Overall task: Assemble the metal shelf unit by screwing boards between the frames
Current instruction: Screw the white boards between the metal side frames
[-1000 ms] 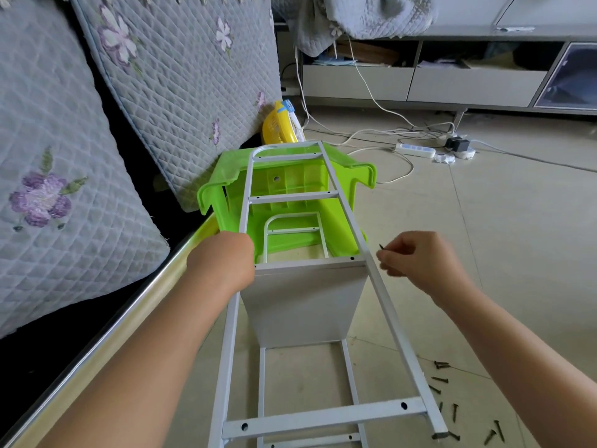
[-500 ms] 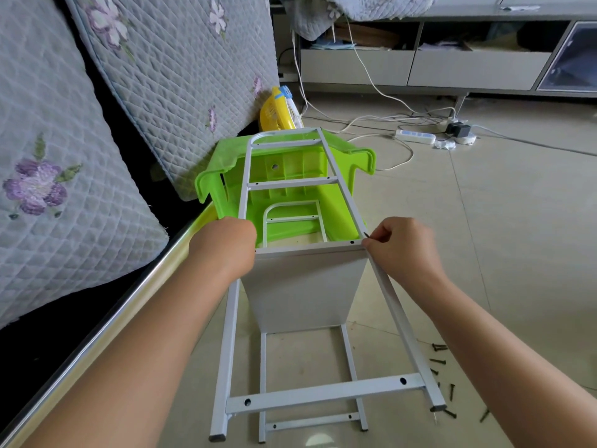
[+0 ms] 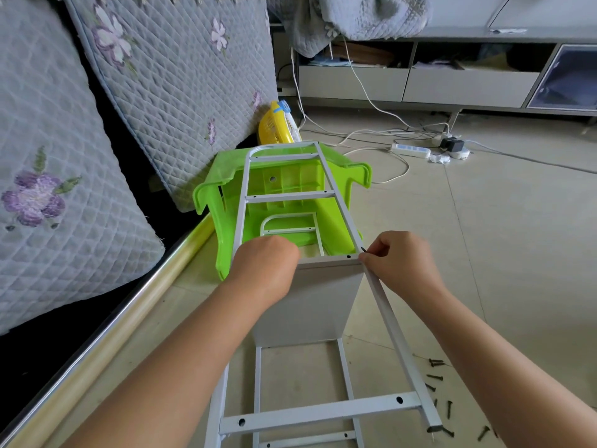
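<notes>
A white metal ladder-like frame (image 3: 384, 313) lies tilted over a second white frame (image 3: 345, 367) on the floor. A grey-white board (image 3: 310, 305) stands upright between them. My left hand (image 3: 265, 270) grips the upper frame's left rail at the board's top left corner. At the top right corner, beside a small hole in the crossbar, my right hand (image 3: 397, 258) pinches a small dark screw (image 3: 363, 249) against the right rail. Several loose dark screws (image 3: 436, 378) lie on the floor to the right.
A green plastic stool (image 3: 226, 218) lies on its side under the frames' far end. Quilted grey cushions (image 3: 64, 189) lean at the left behind a metal rail (image 3: 106, 337). A yellow fan (image 3: 274, 127), cables, a power strip (image 3: 411, 151) and a low cabinet (image 3: 452, 82) sit beyond.
My right hand has moved left from free air to the frame's right rail with the screw. My left hand has stayed on the left rail.
</notes>
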A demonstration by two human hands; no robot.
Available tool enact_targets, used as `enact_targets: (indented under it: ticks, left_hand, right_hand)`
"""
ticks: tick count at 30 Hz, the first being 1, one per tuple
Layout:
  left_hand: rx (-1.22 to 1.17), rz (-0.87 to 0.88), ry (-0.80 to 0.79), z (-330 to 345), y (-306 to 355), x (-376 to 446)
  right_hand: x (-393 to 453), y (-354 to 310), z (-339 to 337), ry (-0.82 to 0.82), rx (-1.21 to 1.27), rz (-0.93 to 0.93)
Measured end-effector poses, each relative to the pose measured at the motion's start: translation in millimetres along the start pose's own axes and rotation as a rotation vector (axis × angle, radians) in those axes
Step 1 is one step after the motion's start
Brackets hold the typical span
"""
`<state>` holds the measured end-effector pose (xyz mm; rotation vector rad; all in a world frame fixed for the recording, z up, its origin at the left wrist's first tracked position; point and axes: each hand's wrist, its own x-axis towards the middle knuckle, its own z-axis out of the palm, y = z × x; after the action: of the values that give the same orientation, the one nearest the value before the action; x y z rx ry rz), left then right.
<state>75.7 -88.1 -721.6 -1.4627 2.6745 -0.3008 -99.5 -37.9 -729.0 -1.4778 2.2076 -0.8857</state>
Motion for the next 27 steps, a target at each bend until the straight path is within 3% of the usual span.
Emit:
enact_targets:
  ticks: [7,15,19,27]
  left_hand:
    - [0.031,0.111,0.029,6.6,-4.2,-1.8]
    - [0.056,0.048,0.059,7.0,2.2,-6.5]
    - [0.058,0.030,0.074,11.0,2.8,-10.4]
    - [0.149,0.048,0.065,12.2,3.9,-9.7]
  right_hand:
    - [-1.6,-1.6,-1.3,-0.016,-0.027,-0.011]
    - [7.3,1.8,-15.7,-0.081,-0.010,-0.063]
    - [6.1,-2.6,-27.1,-0.098,-0.060,-0.179]
    - [4.2,-14.7,-27.4,-0.139,-0.404,-0.485]
